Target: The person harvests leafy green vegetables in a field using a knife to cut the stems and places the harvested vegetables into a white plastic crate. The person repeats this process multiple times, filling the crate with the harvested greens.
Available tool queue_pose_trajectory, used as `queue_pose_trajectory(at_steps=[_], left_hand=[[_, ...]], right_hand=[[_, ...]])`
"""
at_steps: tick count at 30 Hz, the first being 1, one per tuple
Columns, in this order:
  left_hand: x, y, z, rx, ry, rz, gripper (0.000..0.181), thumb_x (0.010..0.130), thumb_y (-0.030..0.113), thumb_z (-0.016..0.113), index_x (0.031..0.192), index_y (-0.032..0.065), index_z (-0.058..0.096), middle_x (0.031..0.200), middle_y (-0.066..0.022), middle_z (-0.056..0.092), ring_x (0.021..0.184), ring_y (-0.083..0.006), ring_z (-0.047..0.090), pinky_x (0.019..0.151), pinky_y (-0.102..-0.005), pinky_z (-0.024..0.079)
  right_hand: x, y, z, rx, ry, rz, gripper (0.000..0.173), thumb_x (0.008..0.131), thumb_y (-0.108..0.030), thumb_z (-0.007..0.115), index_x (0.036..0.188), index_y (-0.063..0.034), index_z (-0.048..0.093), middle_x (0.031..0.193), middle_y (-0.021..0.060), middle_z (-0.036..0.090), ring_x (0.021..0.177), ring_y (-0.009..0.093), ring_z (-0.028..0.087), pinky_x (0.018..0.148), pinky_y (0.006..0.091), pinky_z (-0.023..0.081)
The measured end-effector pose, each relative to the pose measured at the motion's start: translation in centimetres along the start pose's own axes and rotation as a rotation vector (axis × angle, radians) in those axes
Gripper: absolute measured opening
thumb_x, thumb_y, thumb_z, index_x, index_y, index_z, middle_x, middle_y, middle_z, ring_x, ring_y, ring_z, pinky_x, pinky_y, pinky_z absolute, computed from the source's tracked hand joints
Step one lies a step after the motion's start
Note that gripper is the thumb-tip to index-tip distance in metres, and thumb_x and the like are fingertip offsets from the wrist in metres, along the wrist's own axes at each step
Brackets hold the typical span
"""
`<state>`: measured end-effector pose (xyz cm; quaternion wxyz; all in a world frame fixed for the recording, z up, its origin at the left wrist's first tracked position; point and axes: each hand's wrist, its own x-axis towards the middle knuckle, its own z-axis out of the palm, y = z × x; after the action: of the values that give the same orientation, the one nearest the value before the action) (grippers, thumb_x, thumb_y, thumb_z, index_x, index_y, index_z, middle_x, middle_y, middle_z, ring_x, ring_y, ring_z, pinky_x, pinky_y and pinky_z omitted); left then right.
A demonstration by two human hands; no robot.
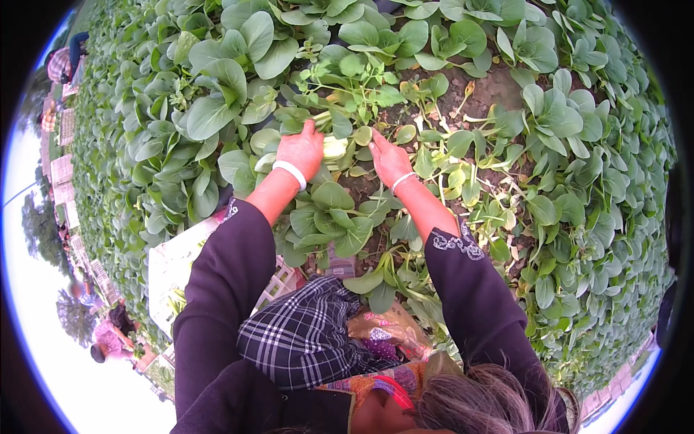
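My left hand [301, 149] is closed around a green leafy vegetable, like bok choy; its pale cut-looking stem base [334, 147] points to the right. Just right of that base, my right hand [387, 160] has its fingertips at a small yellow-green leaf [362, 136], pinched against it. Above both hands grows a weed with jagged light-green leaves [358, 89]. Below them stands a rooted leafy plant [331, 219]. Loose and yellowing leaves [457, 178] lie on the soil to the right of my right hand.
Dense rows of leafy greens [564, 116] surround me. A white plastic crate [168, 271] holding some greens is at my lower left. Plaid cloth [303, 336] covers my lap, beside a loose plant [382, 279]. Other people, one in pink [108, 339], and stacked crates [62, 171] are far left.
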<state>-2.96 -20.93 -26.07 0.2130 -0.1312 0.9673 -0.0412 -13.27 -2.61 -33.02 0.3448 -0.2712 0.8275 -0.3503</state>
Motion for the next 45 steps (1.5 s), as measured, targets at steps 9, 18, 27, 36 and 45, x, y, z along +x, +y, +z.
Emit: queue_pose_trajectory(at_steps=[9, 18, 27, 36, 45], left_hand=[[-0.2, -0.1, 0.3, -0.039, 0.0, -0.016, 0.015, 0.078, 0.01, 0.056, 0.091, 0.0054, 0.062, 0.111, -0.0155, 0.055, 0.071, -0.0284, 0.067, 0.065, -0.0422, 0.053], [-2.5, -0.1, 0.6, 0.025, -0.042, 0.028, 0.016, 0.075, 0.011, 0.059, 0.087, 0.0043, 0.066, 0.11, -0.0133, 0.056, 0.075, -0.027, 0.066, 0.066, -0.0403, 0.054], [-3.0, 0.3, 1.5, 0.045, -0.044, 0.069, 0.014, 0.074, 0.01, 0.06, 0.085, 0.0042, 0.065, 0.109, -0.0129, 0.056, 0.07, -0.0254, 0.067, 0.063, -0.039, 0.054], [-3.1, 0.2, 1.8, -0.038, -0.066, 0.031, 0.017, 0.073, 0.01, 0.061, 0.089, 0.004, 0.062, 0.108, -0.0135, 0.055, 0.074, -0.0275, 0.067, 0.067, -0.0398, 0.055], [-4.0, 0.3, 1.0, -0.121, -0.015, -0.003, 0.027, 0.075, 0.01, 0.061, 0.102, 0.0077, 0.061, 0.105, -0.0107, 0.057, 0.074, -0.0281, 0.066, 0.065, -0.0394, 0.055]], right_hand=[[2.6, 0.4, 0.6, 0.011, -0.07, 0.027, 0.038, 0.096, -0.032, 0.046, 0.128, -0.0117, 0.052, 0.106, 0.0215, 0.064, 0.098, 0.041, 0.059, 0.087, 0.0447, 0.047], [-0.4, 1.6, 0.6, -0.05, -0.257, 0.01, 0.033, 0.095, -0.033, 0.045, 0.118, -0.0113, 0.055, 0.1, 0.0236, 0.064, 0.094, 0.044, 0.059, 0.086, 0.0479, 0.047], [-4.1, 2.6, 1.1, 0.01, -0.032, -0.009, 0.038, 0.095, -0.03, 0.047, 0.13, -0.0153, 0.048, 0.09, 0.0244, 0.065, 0.084, 0.045, 0.06, 0.077, 0.0491, 0.048], [-2.8, 1.5, 2.1, 0.044, -0.184, 0.037, 0.041, 0.097, -0.03, 0.047, 0.129, -0.0053, 0.051, 0.114, 0.0227, 0.061, 0.104, 0.039, 0.059, 0.092, 0.0398, 0.047], [-2.2, 0.4, 2.7, -0.03, -0.244, 0.035, 0.029, 0.095, -0.03, 0.043, 0.112, -0.0083, 0.052, 0.096, 0.0258, 0.063, 0.091, 0.046, 0.058, 0.082, 0.0522, 0.044]])
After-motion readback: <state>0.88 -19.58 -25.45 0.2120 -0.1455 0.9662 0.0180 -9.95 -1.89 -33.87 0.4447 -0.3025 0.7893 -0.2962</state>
